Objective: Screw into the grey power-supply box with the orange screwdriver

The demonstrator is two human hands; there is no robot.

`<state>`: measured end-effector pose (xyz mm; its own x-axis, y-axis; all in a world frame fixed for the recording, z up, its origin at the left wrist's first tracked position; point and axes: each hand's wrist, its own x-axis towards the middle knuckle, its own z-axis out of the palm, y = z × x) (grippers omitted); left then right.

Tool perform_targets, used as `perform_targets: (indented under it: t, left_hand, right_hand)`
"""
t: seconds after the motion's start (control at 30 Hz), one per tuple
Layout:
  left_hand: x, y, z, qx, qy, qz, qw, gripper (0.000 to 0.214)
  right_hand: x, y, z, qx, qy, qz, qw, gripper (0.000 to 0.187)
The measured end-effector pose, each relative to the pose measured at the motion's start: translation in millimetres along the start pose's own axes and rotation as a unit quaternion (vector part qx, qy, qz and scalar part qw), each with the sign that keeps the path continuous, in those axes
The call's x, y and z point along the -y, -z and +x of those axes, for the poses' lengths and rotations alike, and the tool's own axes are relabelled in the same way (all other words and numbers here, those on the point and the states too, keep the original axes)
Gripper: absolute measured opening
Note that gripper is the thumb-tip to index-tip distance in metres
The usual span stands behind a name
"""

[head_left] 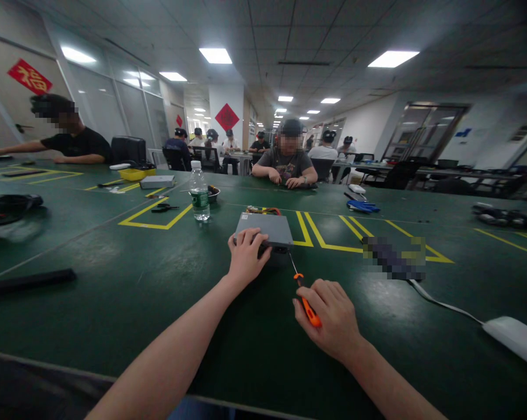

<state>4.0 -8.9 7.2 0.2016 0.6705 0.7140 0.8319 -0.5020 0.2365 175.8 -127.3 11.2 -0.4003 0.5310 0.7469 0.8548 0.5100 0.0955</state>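
A grey metal box [265,228] lies on the green table [114,291] in front of me, with coloured wires [263,210] sticking out at its far side. My left hand [247,255] rests on the box's near left corner, fingers curled over its edge. My right hand [328,318] is closed round the orange handle of a screwdriver [304,297]. The screwdriver's thin shaft points up and left, and its tip meets the box's near right corner.
A water bottle [199,192] and a small bowl [213,193] stand beyond the box on the left. Yellow tape lines [324,239] mark the table. A white device with a cable [515,338] lies at the right, a black bar [27,282] at the left. Other people sit across the table.
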Motion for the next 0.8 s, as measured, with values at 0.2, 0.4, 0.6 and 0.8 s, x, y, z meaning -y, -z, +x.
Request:
perform_targets:
  t: [0.2, 0.4, 0.6, 0.8]
  left_hand:
    - [0.0, -0.3, -0.1, 0.002, 0.001, 0.0, 1.0, 0.024]
    - [-0.2, 1.0, 0.2, 0.01, 0.005, 0.001, 1.0, 0.024]
    - [-1.0, 1.8, 0.4, 0.011, 0.007, -0.002, 1.0, 0.025]
    - [-0.7, 1.5, 0.2, 0.009, 0.005, -0.002, 1.0, 0.025]
  right_hand:
    - [-2.5, -3.3, -3.3, -0.021, -0.016, 0.016, 1.0, 0.012]
    - [0.5, -2.3, -1.6, 0.009, 0.011, -0.005, 1.0, 0.011]
    - [-0.3, -1.2, -1.3, 0.011, 0.015, 0.004, 1.0, 0.012]
    - [-1.4, -0.7, -3.1, -0.021, 0.027, 0.029, 0.999, 0.011]
